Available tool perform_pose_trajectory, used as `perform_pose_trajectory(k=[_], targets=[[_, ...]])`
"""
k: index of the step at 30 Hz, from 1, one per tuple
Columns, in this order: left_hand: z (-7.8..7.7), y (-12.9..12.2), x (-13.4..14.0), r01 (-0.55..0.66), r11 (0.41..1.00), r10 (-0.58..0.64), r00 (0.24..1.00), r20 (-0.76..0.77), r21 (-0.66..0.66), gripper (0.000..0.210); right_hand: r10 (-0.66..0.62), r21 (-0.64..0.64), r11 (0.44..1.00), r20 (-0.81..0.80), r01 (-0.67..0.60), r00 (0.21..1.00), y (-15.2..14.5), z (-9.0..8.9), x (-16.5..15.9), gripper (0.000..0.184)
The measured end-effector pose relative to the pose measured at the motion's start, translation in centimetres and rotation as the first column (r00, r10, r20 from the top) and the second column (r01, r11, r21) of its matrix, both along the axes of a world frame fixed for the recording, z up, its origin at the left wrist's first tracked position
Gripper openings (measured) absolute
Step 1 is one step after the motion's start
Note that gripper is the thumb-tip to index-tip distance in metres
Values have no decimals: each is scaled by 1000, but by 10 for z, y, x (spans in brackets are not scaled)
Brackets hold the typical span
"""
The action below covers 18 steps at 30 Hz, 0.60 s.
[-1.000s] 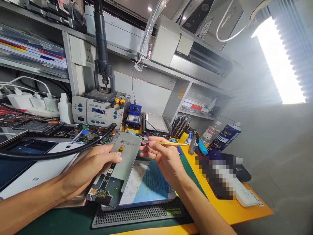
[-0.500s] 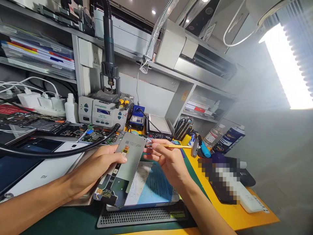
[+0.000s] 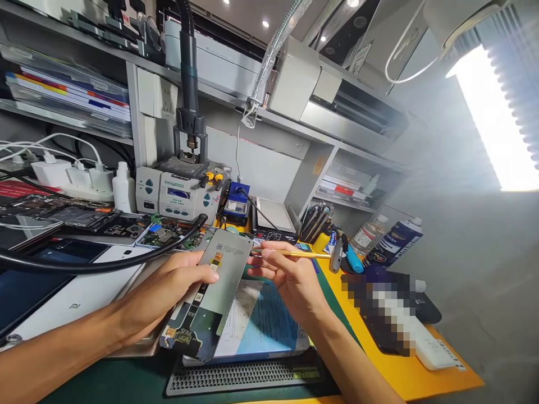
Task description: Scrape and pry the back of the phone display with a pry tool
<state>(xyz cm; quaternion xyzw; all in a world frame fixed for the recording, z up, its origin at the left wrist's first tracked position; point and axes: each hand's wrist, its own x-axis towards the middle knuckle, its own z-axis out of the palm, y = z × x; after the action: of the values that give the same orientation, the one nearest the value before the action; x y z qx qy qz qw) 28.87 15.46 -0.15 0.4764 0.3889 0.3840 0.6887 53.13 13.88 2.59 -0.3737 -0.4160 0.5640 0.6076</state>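
My left hand [image 3: 168, 289] is closed on a phone screen [image 3: 214, 306], thumb on top of its back and the other fingers hidden underneath. The screen is tilted, with its grey back, ribbon cable and small circuit parts facing me. Between the thumb and fingers of my right hand [image 3: 290, 275] is a slim gold-handled tool [image 3: 305, 254]. Its tip points left, at the screen's upper right edge; whether it touches I cannot tell. Below the screen lies a blue and white box or pad [image 3: 265, 325], resting on a grey perforated mat [image 3: 236, 379].
Left of my hands lie a white device [image 3: 96, 297] and a thick black hose [image 3: 126, 264]. Behind stands a hot-air station [image 3: 179, 193], with circuit boards [image 3: 168, 233] before it. Spray can [image 3: 396, 241] and bottle [image 3: 366, 235] stand at right, above a white device [image 3: 429, 348].
The view has shifted very slightly. Both hands keep nearly the same pose, with the screen and the gold-handled tool still held.
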Motion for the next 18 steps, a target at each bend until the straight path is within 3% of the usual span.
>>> perform_pose_trajectory(k=[8, 18], targets=[[-9, 5, -4, 10, 1000, -10, 1000, -17, -12, 42, 9, -3, 1000, 14, -9, 1000, -2, 1, 0, 39], [-7, 4, -5, 0, 1000, 0, 999, -43, 3, 38, -8, -22, 1000, 42, 9, 999, -1, 4, 0, 38]])
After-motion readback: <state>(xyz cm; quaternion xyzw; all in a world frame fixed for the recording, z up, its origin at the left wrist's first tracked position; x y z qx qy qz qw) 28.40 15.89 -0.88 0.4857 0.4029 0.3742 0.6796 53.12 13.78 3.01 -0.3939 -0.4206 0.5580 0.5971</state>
